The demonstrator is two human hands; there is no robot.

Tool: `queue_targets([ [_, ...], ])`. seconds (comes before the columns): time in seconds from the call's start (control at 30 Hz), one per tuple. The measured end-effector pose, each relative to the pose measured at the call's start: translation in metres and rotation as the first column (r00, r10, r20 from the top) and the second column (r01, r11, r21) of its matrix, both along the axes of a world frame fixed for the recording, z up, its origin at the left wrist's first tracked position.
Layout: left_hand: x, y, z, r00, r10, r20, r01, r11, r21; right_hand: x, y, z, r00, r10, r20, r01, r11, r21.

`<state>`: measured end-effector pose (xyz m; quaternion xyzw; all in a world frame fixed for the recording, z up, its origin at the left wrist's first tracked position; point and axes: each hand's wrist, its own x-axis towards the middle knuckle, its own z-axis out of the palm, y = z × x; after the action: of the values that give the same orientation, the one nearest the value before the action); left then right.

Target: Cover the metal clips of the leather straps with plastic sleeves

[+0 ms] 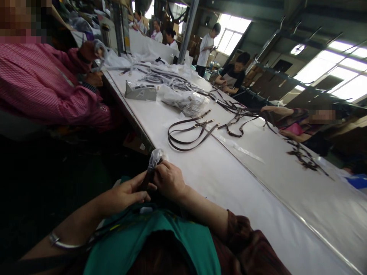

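Two sets of my fingers, L hand (pixel 123 194) & R hand (pixel 171 181), are clamped on dark strap (pixel 148 178) at my 12 o'clock, nr surface (pixel 218 187) edge, clear plastic (pixel 156 157) at its top; looped straps (pixel 185 149) approx 1 o'clock.

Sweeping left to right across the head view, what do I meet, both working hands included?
Co-worker's pink checked shirt → left hand → right hand → pale strip on the table → tangle of dark straps → blue item at the right edge.
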<state>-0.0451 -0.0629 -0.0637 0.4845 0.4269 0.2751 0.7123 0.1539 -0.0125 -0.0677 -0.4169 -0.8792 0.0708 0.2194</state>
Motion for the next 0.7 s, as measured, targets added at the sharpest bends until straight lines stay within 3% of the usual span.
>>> queue_targets([
  [0.07, -0.009, -0.008, 0.000, 0.993, -0.096, -0.066, 0.097, 0.995, 0.008, -0.006, 0.000, 0.004, 0.999, 0.035, 0.022, -0.035, 0.999, -0.028],
  [0.13, -0.020, -0.016, 0.001, 0.987, -0.094, -0.129, 0.096, 0.995, 0.013, -0.016, 0.002, 0.009, 0.996, 0.080, 0.036, -0.078, 0.995, -0.057],
  [0.2, -0.032, -0.023, 0.003, 0.983, -0.006, -0.182, 0.009, 1.000, 0.016, -0.033, 0.008, 0.014, 0.991, 0.130, 0.026, -0.128, 0.989, -0.071],
  [0.27, -0.045, -0.029, 0.006, 0.964, 0.147, -0.223, -0.149, 0.989, 0.008, -0.055, 0.018, 0.019, 0.983, 0.186, -0.006, -0.186, 0.980, -0.067],
  [0.37, -0.063, -0.037, 0.009, 0.877, 0.378, -0.296, -0.393, 0.919, 0.010, -0.095, 0.031, 0.023, 0.964, 0.262, -0.044, -0.264, 0.962, -0.070],
  [0.47, -0.078, -0.047, 0.013, 0.787, 0.443, -0.429, -0.455, 0.887, 0.080, -0.133, 0.036, 0.026, 0.947, 0.318, -0.037, -0.320, 0.943, -0.096],
  [0.53, -0.087, -0.053, 0.015, 0.683, 0.422, -0.597, -0.385, 0.902, 0.197, -0.151, 0.035, 0.027, 0.938, 0.345, -0.012, -0.345, 0.933, -0.100],
  [0.63, -0.096, -0.057, 0.013, 0.390, 0.377, -0.840, -0.151, 0.926, 0.345, -0.164, 0.031, 0.026, 0.929, 0.367, 0.037, -0.364, 0.928, -0.083],
  [0.7, -0.100, -0.055, 0.010, 0.231, 0.355, -0.906, -0.045, 0.934, 0.354, -0.166, 0.027, 0.024, 0.928, 0.367, 0.064, -0.363, 0.929, -0.072],
])
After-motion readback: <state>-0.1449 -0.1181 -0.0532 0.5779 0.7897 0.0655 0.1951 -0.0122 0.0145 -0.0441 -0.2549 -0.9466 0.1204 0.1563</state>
